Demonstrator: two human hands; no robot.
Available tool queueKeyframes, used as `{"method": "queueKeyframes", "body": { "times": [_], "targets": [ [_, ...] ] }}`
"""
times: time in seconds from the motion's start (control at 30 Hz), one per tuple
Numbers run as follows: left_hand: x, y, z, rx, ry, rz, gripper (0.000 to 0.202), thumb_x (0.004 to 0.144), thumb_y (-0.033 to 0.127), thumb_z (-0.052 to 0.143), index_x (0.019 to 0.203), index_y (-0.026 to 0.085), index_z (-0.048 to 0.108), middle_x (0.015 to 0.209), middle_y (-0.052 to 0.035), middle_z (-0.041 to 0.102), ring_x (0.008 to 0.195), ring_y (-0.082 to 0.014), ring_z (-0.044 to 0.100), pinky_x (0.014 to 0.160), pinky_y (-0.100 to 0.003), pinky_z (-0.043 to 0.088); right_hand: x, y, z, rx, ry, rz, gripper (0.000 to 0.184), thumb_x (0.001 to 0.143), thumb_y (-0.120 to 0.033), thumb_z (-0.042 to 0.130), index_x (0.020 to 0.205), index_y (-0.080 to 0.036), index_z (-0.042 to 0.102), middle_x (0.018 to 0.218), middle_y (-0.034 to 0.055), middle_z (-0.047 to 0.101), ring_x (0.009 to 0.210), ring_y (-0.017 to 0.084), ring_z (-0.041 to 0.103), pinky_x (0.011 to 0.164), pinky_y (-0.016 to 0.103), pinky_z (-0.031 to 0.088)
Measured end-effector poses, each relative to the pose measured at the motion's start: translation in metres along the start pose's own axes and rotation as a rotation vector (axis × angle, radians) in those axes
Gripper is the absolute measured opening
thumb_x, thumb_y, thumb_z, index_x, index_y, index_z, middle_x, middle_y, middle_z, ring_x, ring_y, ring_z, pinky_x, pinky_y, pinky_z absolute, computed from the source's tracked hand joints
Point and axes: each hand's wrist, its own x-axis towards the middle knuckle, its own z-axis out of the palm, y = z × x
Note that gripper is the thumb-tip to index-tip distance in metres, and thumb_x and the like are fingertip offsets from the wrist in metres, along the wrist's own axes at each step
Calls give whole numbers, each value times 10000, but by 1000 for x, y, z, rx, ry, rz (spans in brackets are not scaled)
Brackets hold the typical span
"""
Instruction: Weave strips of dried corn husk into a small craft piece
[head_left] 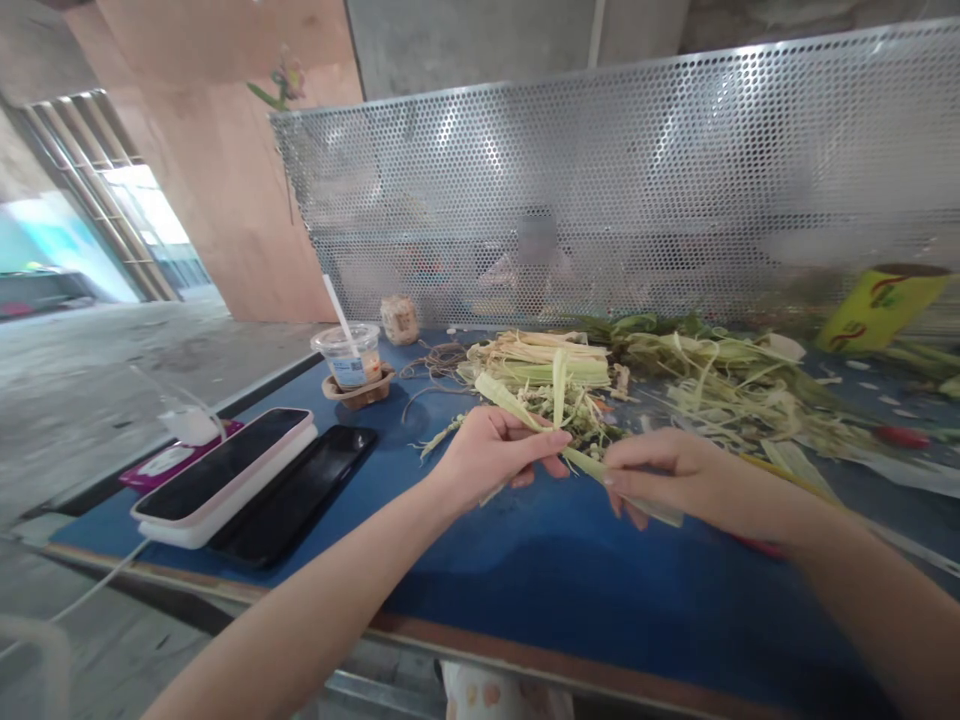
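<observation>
Between my hands, just above the blue tabletop, are pale green corn husk strips (581, 462). My left hand (499, 445) pinches them where they cross, with one end standing upright and another pointing up to the left. My right hand (656, 475) is closed on the strip running to the right, its free end poking out below the fingers. Right behind my hands lies a small heap of greenish plant bits (592, 415). Behind that heap sits a stacked bundle of yellowish husk strips (540, 360).
At left lie a pink-cased phone (232, 465), a black phone (300, 490) and a purple box (180, 450) with a cable. A lidded drink cup (349, 360) with a straw stands behind. Loose husks (720, 370) and a yellow tube (877, 310) are at right, before a perforated metal panel (637, 190).
</observation>
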Motion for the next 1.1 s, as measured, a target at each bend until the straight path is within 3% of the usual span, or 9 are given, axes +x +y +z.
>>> {"method": "queueKeyframes", "body": {
  "times": [0.1, 0.2, 0.3, 0.43, 0.6, 0.8, 1.0, 1.1],
  "targets": [
    [0, 0, -1, -18, -85, -47, 415, 728, 479, 562, 671, 76, 642, 637, -95, 666, 370, -46, 422, 378, -198, 334, 2, 6, 2, 61, 62, 13, 198, 803, -374, 511, 812, -207, 617, 680, 8, 616, 631, 126, 558, 576, 228, 424],
    [-1, 1, 3, -56, -155, -75, 460, 811, 489, 429, 780, 72, 620, 620, -103, 663, 364, -63, 455, 384, -200, 363, 10, 12, 13, 268, 101, -5, 429, 771, -371, 569, 1162, -236, 455, 853, 26, 618, 796, 153, 585, 675, 262, 454],
    [-2, 1, 9, -26, -115, -24, 343, 818, 425, 460, 919, 107, 535, 532, -40, 625, 369, -84, 494, 355, -177, 348, 20, 17, 28, 477, 96, -68, 521, 770, -361, 579, 1228, -212, 381, 777, 13, 608, 767, 147, 589, 689, 282, 451],
    [-3, 0, 12, -33, -119, 41, 390, 811, 388, 494, 1100, 179, 337, 537, 16, 594, 485, -136, 579, 347, -167, 357, 29, 20, 39, 562, 203, -118, 382, 780, -338, 573, 1118, -177, 502, 613, -33, 558, 572, 96, 532, 598, 252, 431],
    [-7, 6, 8, -38, -224, -24, 446, 793, 297, 548, 1132, 201, 274, 699, -11, 625, 464, -58, 497, 390, -153, 319, 26, 17, 34, 549, 331, -134, 168, 762, -293, 591, 859, -157, 603, 574, -30, 552, 551, 88, 509, 557, 234, 401],
    [-8, 5, 12, 28, -162, -63, 440, 800, 244, 527, 1133, 170, 247, 636, 9, 614, 388, -34, 407, 385, -164, 311, 27, 19, 39, 580, 365, -35, 188, 705, -295, 655, 786, -162, 549, 532, -39, 566, 509, 81, 507, 542, 227, 389],
    [-8, 0, 17, 32, -150, -45, 363, 807, 255, 515, 1087, 168, 301, 688, -10, 629, 418, -40, 416, 392, -170, 311, 31, 18, 41, 720, 568, 11, 275, 651, -378, 683, 712, -151, 541, 456, -64, 465, 419, 62, 417, 433, 212, 315],
    [-9, 3, 18, 38, -155, -33, 334, 811, 264, 507, 1076, 163, 330, 714, -28, 642, 423, -41, 417, 393, -175, 312, 31, 17, 39, 734, 579, -6, 269, 657, -379, 680, 692, -155, 535, 460, -64, 452, 412, 59, 396, 420, 210, 305]
  ]
}}
